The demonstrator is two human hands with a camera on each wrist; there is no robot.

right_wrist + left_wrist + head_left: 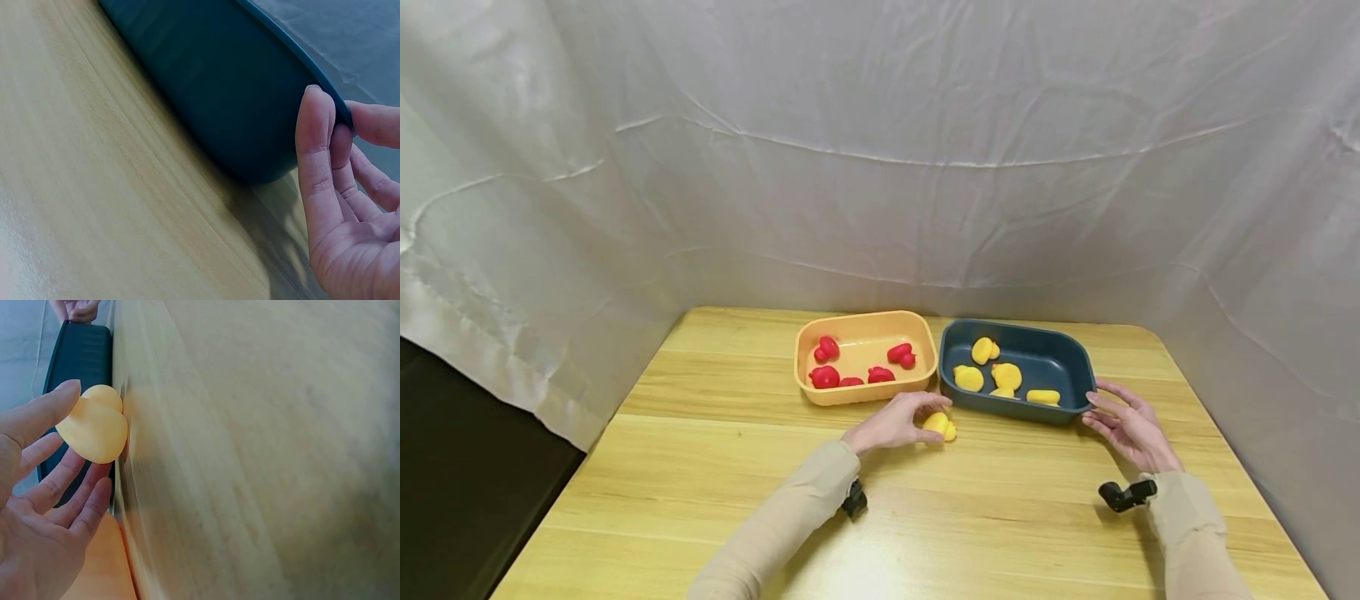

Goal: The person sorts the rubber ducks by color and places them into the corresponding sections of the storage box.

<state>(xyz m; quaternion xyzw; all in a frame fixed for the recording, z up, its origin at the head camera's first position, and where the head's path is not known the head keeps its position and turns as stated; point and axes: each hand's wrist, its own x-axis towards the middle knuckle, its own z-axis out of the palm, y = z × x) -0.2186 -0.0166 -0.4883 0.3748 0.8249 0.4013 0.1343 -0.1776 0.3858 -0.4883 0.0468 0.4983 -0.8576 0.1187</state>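
Observation:
A yellow toy duck [937, 423] sits low at the tabletop in front of the two bins. Around it curl the thumb and fingers of my left hand [895, 423]; in the left wrist view the thumb tip overlaps the near side of the duck [97, 428] and the other fingers spread behind and below. My right hand [1137, 429] pinches the right front corner of the dark blue bin [1017, 409]. The right wrist view has its fingers [314, 134] on both sides of the bin's rim [294, 47]. Several yellow ducks [1006, 376] lie inside this bin.
Left of the blue bin, close beside it, stands a light orange bin [865, 397] with several red toy ducks [825, 377] in it. Both stand near the back edge of the wooden table [715, 467]. Grey-white curtains [925, 208] hang behind and at the sides.

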